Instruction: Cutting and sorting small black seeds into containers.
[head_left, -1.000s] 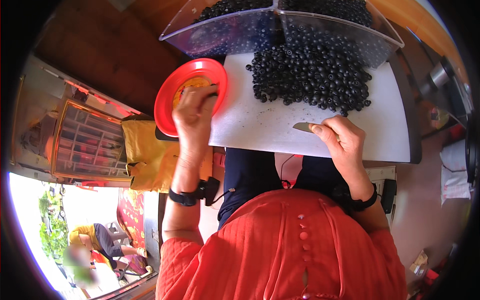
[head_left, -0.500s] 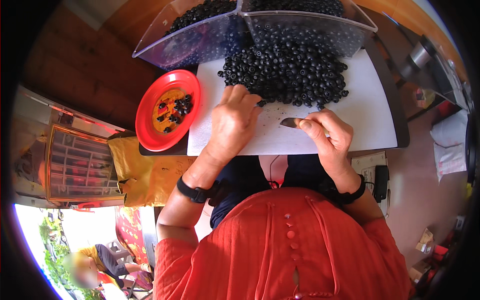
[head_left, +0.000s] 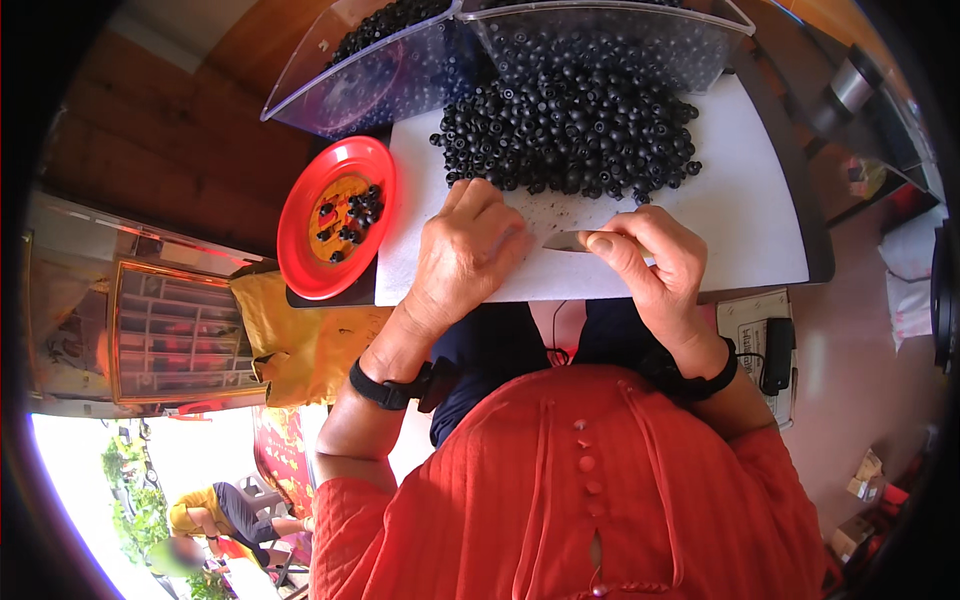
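A heap of small black round pieces (head_left: 570, 135), some with a ring-like hollow, lies on a white board (head_left: 755, 220). My left hand (head_left: 465, 245) is at the near left edge of the heap, its fingers curled in. Its thumb side is blurred, and whatever the fingertips hold is hidden. In my right hand (head_left: 655, 260) is a small knife, gripped by the handle between thumb and fingers. The short knife blade (head_left: 566, 241) points left toward my left hand, just above the board. Dark crumbs (head_left: 550, 212) are scattered between the heap and the blade.
A red plate (head_left: 290, 230) with several black pieces stands left of the board. Behind the heap are clear plastic bins (head_left: 365, 85) full of such pieces. A metal cylinder (head_left: 853, 82) stands at the far right. A seated person (head_left: 240, 515) is at the lower left.
My left hand's fingers have drawn slightly back from the heap toward the knife and blurred. The knife blade has shifted left, closer to my left hand. The whole view has tilted a little.
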